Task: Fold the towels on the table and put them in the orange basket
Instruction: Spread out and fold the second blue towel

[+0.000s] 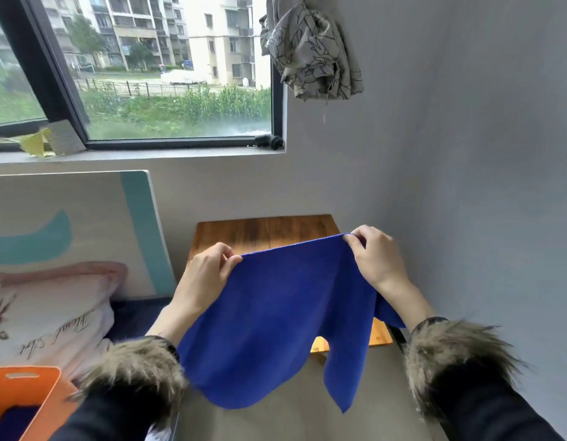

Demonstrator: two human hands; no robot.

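Down in the bottom-left corner there's the orange basket (37,399), and something dark blue sits in the bottom of it, probably a towel that's already gone in, though only a sliver shows so I wouldn't swear to it. Moving right, the left hand (205,275) has its thumb and fingers pinched on the near-left corner of the blue towel (276,319), and over on the other side the right hand (376,259) is pinching the opposite top corner the same way. So both hands are closed on the cloth, nothing hanging free up there. The top edge runs stretched between the two pinches, pretty much left to right and climbing a bit toward the right hand, and the rest of the towel just hangs below the grips, unfolded, with its two loose bottom corners dangling down toward the person. It's held up in the air over the small wooden table (263,230), which peeks out behind the top edge and under the right side. I'd say the fold hasn't started yet, and whatever comes next depends on that hanging part: it all lies below and toward the body from the fingers. The left hand is the nearer one to the basket.
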